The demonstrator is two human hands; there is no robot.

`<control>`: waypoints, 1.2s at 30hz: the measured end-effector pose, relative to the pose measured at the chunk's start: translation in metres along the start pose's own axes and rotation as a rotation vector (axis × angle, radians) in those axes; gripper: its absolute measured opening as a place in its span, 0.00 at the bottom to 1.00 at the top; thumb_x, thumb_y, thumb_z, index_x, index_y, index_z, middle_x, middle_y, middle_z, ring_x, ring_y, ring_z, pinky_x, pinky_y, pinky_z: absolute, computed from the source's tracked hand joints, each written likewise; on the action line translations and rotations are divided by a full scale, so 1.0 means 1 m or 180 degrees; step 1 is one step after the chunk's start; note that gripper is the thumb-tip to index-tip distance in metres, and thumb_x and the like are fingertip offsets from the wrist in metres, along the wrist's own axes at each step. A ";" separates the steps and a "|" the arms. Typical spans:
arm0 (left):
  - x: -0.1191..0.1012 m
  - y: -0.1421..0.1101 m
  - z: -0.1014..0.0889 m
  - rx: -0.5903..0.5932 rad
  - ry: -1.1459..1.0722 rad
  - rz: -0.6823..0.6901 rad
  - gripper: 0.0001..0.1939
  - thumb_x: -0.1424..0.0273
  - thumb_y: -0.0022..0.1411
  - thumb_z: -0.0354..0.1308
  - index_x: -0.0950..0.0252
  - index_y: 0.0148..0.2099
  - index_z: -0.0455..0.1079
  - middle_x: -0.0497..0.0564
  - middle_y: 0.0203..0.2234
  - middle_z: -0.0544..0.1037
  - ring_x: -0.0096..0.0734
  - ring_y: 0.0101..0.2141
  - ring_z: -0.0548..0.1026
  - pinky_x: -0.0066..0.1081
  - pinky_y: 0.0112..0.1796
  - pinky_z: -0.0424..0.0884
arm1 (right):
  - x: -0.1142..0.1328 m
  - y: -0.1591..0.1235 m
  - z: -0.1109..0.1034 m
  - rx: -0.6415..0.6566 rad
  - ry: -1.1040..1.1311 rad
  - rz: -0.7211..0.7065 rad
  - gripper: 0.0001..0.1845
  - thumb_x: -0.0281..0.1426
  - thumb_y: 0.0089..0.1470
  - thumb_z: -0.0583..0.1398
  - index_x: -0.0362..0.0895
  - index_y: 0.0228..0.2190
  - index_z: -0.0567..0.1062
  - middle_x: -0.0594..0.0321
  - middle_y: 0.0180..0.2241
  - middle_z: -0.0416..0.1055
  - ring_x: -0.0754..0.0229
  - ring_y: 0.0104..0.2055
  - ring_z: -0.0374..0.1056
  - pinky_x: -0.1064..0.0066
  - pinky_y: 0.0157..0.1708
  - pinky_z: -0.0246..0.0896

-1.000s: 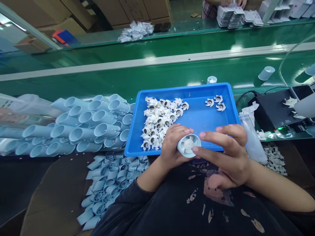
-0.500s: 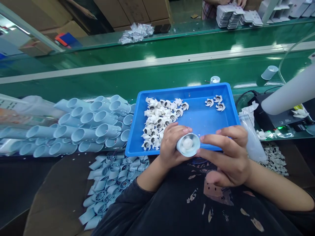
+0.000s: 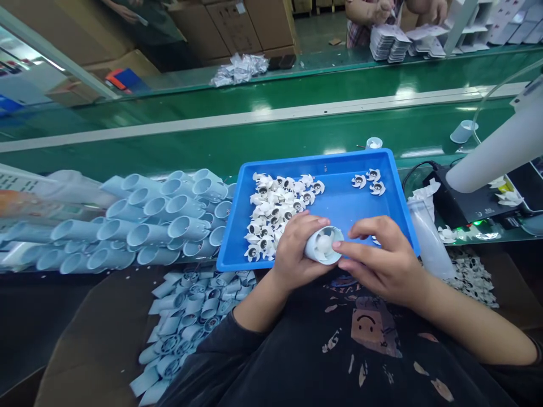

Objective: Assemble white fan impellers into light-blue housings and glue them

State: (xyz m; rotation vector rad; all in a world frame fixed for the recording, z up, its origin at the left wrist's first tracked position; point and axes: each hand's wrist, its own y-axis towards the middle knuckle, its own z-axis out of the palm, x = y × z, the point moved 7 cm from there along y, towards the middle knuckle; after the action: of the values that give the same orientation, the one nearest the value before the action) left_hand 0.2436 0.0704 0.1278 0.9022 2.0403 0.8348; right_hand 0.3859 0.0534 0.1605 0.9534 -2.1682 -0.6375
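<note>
My left hand (image 3: 294,243) is wrapped round a light-blue plastic tube (image 3: 313,249), its open end tilted up towards me. Inside the tube sits a white fan wheel (image 3: 324,244), blades visible around a round hub. My right hand (image 3: 382,260) is open beside it, fingers apart, with the index fingertip at the tube's mouth by the fan wheel; whether it touches the blades I cannot tell. Beyond both hands lies a blue tray (image 3: 339,158), with a heap of white fan wheels (image 3: 275,209) on its left and several loose ones (image 3: 374,175) on its right.
Light-blue tubes (image 3: 169,212) are stacked at left, with smaller blue housings (image 3: 186,322) heaped below. At right are a black box (image 3: 470,198), a white cylindrical arm (image 3: 492,152) and a clear plastic sleeve (image 3: 430,243). A green conveyor (image 3: 190,147) runs behind; another person's hands (image 3: 382,11) handle stacked cards.
My right fingers have moved left and curled inward, to the tube's mouth. The fan blades, blurred before, now show distinctly. The view has shifted slightly.
</note>
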 end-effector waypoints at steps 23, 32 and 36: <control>-0.040 0.016 0.022 0.1799 0.0303 -0.0198 0.17 0.59 0.59 0.59 0.66 0.45 0.69 0.53 0.33 0.80 0.39 0.32 0.79 0.34 0.30 0.75 | 0.002 -0.014 0.004 0.0541 0.0381 -0.0926 0.15 0.27 0.62 0.51 0.42 0.26 0.72 0.65 0.21 0.65 0.65 0.25 0.58 0.70 0.27 0.54; -0.026 0.016 0.022 0.1554 0.0253 -0.0475 0.25 0.73 0.57 0.58 0.63 0.56 0.56 0.60 0.44 0.71 0.45 0.44 0.73 0.43 0.40 0.74 | -0.028 -0.010 0.011 0.0294 0.0581 0.0383 0.06 0.24 0.51 0.55 0.42 0.27 0.72 0.67 0.21 0.63 0.66 0.25 0.59 0.74 0.26 0.55; -0.016 0.019 0.012 0.1507 -0.0641 -0.0732 0.23 0.74 0.56 0.59 0.60 0.52 0.55 0.57 0.44 0.68 0.41 0.47 0.70 0.41 0.44 0.72 | -0.031 -0.012 0.008 0.0129 0.1024 0.0588 0.06 0.23 0.48 0.58 0.42 0.28 0.75 0.68 0.21 0.62 0.67 0.25 0.58 0.74 0.25 0.53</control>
State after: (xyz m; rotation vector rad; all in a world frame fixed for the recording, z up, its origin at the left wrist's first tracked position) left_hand 0.2670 0.0708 0.1427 0.9319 2.1434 0.1267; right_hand 0.4004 0.0714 0.1356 0.8029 -1.9570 -0.3273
